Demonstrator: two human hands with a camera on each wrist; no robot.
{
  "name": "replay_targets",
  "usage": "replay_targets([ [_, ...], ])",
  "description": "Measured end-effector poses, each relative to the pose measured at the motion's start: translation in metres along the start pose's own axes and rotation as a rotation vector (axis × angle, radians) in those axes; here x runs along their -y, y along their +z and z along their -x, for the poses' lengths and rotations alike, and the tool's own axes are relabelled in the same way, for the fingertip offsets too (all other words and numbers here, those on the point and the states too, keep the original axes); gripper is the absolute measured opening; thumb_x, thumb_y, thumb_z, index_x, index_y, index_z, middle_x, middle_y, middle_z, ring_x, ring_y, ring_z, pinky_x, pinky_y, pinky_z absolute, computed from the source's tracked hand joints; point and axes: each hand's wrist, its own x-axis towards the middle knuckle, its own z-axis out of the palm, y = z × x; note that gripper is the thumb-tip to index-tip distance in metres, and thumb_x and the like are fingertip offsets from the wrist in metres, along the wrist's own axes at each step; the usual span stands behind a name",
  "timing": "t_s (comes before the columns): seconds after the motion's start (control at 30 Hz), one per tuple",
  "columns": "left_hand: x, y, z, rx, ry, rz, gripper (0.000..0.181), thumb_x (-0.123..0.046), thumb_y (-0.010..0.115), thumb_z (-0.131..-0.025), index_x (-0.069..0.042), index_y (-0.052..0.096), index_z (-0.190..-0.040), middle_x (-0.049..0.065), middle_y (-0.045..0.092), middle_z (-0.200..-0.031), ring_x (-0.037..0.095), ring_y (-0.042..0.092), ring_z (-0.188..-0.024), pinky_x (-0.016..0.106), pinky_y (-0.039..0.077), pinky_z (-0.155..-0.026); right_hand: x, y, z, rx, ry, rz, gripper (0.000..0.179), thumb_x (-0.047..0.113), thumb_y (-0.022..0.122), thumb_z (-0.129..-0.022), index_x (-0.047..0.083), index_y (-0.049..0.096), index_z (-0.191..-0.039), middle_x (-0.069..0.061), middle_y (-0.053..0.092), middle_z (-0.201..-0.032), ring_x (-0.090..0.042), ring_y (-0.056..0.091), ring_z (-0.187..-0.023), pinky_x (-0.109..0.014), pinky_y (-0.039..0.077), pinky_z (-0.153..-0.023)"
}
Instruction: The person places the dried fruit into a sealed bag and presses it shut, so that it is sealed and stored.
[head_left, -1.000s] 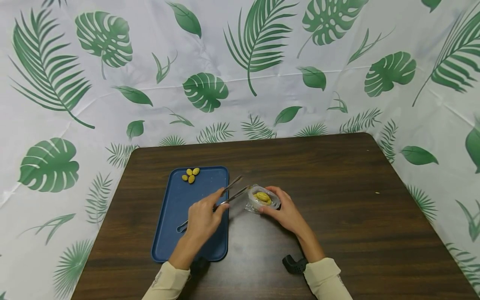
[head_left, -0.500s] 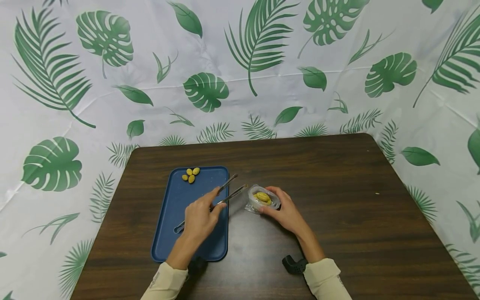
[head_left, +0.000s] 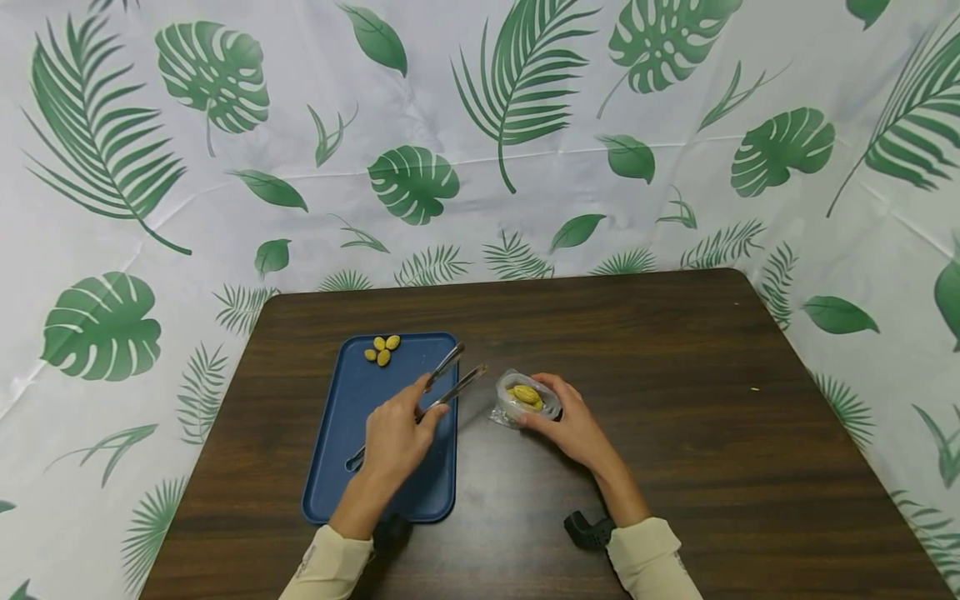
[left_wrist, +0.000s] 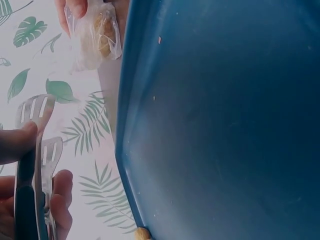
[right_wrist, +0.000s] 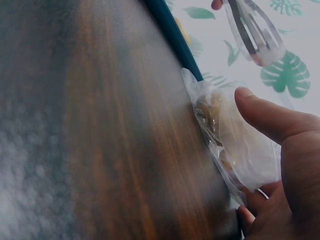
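My left hand (head_left: 390, 437) grips a pair of metal tongs (left_wrist: 34, 172) with dark handles and slotted heads, over the right part of a blue tray (head_left: 352, 492). The tongs' two tips stand apart with nothing between them, pointing toward the bag. To the right of the tray, my right hand (head_left: 572, 425) holds a clear plastic bag (right_wrist: 250, 145) between thumb and fingers, its mouth spread wide. Yellow oval pieces (head_left: 527, 394) show inside it. Several similar yellow pieces (head_left: 383, 357) lie together at the tray's far left corner.
A dark wood table (head_left: 712, 433) carries everything, with a leaf-patterned white cloth (head_left: 465, 92) hanging behind and beside it. A small pale scrap (head_left: 754, 388) lies on the table's right side. Tiny crumbs (left_wrist: 159, 40) dot the tray.
My left hand has drawn the tongs back to the left, away from the bag and farther over the tray. My right hand and the bag stay in place.
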Motion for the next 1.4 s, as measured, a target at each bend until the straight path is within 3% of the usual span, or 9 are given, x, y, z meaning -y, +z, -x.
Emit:
replay_targets([
  [0.3, 0.001, -0.006, -0.001, 0.028, -0.089, 0.015, 0.054, -0.03, 0.08, -0.091, -0.002, 0.067, -0.135, 0.003, 0.062, -0.066, 0.009, 0.042, -0.048, 0.027, 0.034, -0.049, 0.0, 0.0, -0.001, 0.003, 0.008, -0.006, 0.072, 0.05, 0.081, -0.086, 0.028, 0.049, -0.147, -0.007, 0.05, -0.154, -0.037, 0.036, -0.147, -0.069, 0.032, -0.112],
  [0.7, 0.008, -0.009, -0.003, -0.029, -0.087, -0.001, 0.053, -0.028, 0.084, -0.088, -0.001, 0.069, -0.131, 0.007, 0.068, -0.07, 0.011, 0.048, -0.05, 0.031, 0.04, -0.051, 0.002, 0.0, 0.0, 0.0, 0.003, -0.004, 0.072, 0.05, 0.081, -0.086, 0.028, 0.05, -0.147, -0.006, 0.052, -0.152, -0.037, 0.039, -0.146, -0.068, 0.033, -0.111],
  [0.97, 0.015, -0.008, -0.003, -0.029, -0.1, -0.007, 0.056, -0.029, 0.084, -0.088, -0.001, 0.067, -0.134, 0.013, 0.077, -0.087, 0.013, 0.053, -0.053, 0.034, 0.044, -0.052, 0.001, 0.0, -0.001, 0.002, 0.001, -0.005, 0.071, 0.05, 0.081, -0.086, 0.028, 0.05, -0.147, -0.007, 0.051, -0.152, -0.037, 0.038, -0.146, -0.068, 0.033, -0.111],
  [1.4, 0.019, -0.011, -0.003, -0.025, -0.134, -0.018, 0.055, -0.028, 0.084, -0.088, -0.001, 0.068, -0.133, 0.01, 0.072, -0.078, 0.012, 0.05, -0.051, 0.031, 0.04, -0.05, 0.0, 0.0, -0.001, 0.004, -0.006, -0.011, 0.072, 0.05, 0.081, -0.087, 0.028, 0.05, -0.147, -0.007, 0.05, -0.153, -0.037, 0.037, -0.147, -0.069, 0.032, -0.112],
])
